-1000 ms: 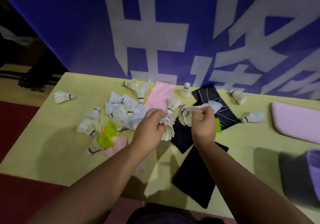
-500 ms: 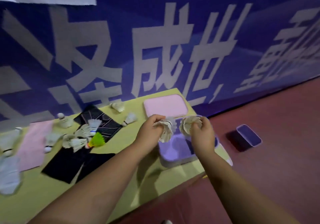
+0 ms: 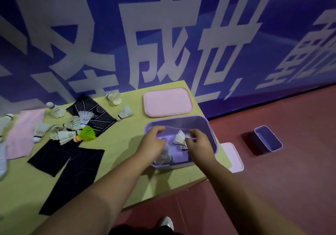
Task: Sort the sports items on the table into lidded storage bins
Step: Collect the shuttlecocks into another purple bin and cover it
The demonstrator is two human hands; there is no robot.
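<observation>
From my end, both hands are inside the open purple bin at the right end of the surface. The right hand pinches a bunch of white shuttlecocks above the bin floor. The left hand curls over the lower shuttlecocks; I cannot tell whether it grips them. A pink lid lies just behind the bin.

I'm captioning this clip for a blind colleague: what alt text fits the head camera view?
Two hands reach into an open purple bin on a yellow table: the right hand pinches a white shuttlecock, the left hand hovers over others inside. A pink lid lies behind the bin; more shuttlecocks and cloths lie scattered to the left.
</observation>
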